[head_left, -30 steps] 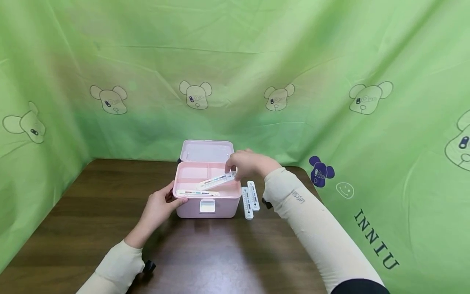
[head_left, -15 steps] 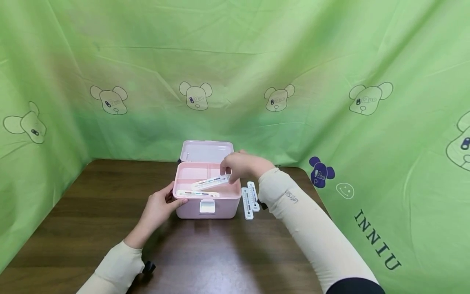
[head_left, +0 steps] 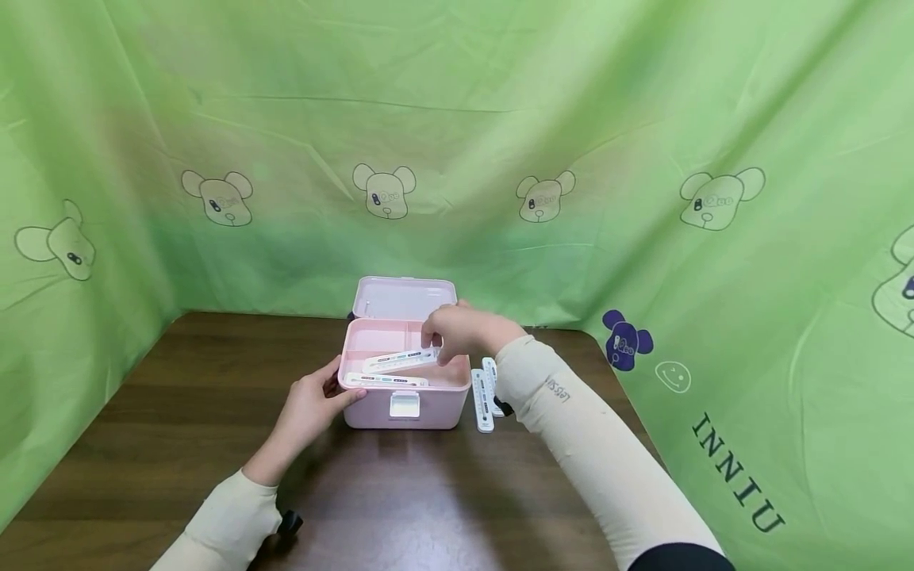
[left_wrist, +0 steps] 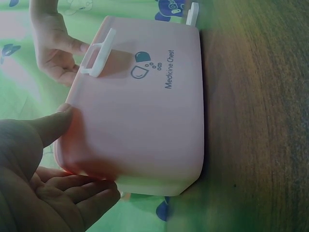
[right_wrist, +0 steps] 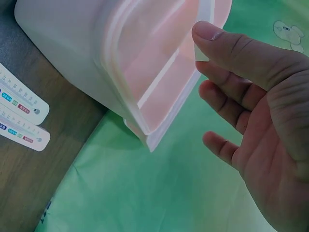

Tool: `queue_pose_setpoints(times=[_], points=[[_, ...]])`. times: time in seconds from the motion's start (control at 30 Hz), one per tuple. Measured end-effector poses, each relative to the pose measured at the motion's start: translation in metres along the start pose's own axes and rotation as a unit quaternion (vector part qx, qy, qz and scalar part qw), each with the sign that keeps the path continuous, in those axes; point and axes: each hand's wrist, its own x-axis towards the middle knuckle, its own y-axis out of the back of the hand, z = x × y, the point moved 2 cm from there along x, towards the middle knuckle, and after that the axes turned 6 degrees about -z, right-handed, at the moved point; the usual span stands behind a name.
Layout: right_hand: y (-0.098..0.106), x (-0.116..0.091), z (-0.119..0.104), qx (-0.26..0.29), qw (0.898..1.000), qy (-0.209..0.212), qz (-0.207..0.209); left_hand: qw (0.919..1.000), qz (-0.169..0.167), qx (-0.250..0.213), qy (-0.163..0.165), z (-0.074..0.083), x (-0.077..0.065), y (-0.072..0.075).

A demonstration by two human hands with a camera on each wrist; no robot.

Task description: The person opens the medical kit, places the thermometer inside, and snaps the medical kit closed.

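Observation:
A pink medicine box (head_left: 437,408) stands with its lid (head_left: 405,298) raised, its tray divided into compartments. My left hand (head_left: 314,399) is at the box's front left corner; in the left wrist view the thumb rests by the rim and straight fingers (left_wrist: 99,193) lie against the side. Between thumb and fingers, my right hand (head_left: 462,329) pinches the right end of a flat white thermometer (head_left: 396,362), tilted over the front compartment. Another thermometer (head_left: 385,381) lies along the front of that compartment. The right wrist view shows only the held thermometer's end (right_wrist: 202,54).
Two more white thermometers (head_left: 482,403) lie side by side on the table to the right of the box, one partly hidden by the right sleeve. A white latch (head_left: 405,404) sits on the box front. Green printed cloth (head_left: 457,103) hangs around the brown wooden table (head_left: 400,507).
My right hand has moved left and slightly down with the thermometer, bringing it deeper over the front compartment, nearer the one lying there. The left hand has stayed at the box corner.

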Motion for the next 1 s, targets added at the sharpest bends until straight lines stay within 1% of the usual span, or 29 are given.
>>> queue_pose_setpoints(times=[0.43, 0.53, 0.77, 1.0], points=[[-0.012, 0.012, 0.0, -0.01, 1.0, 0.017, 0.015, 1.0, 0.002, -0.004, -0.005, 0.0, 0.0, -0.001], [-0.013, 0.013, -0.001, -0.006, 1.0, 0.022, 0.02, 0.9999, 0.003, -0.007, -0.008, 0.0, 0.0, -0.001], [-0.016, 0.016, -0.001, 0.004, 0.999, 0.024, 0.035, 0.9994, 0.007, -0.014, -0.03, 0.001, 0.0, 0.0], [-0.02, 0.018, 0.001, 0.012, 0.998, 0.032, 0.049, 0.9995, 0.005, -0.015, -0.029, 0.002, -0.001, 0.001]])
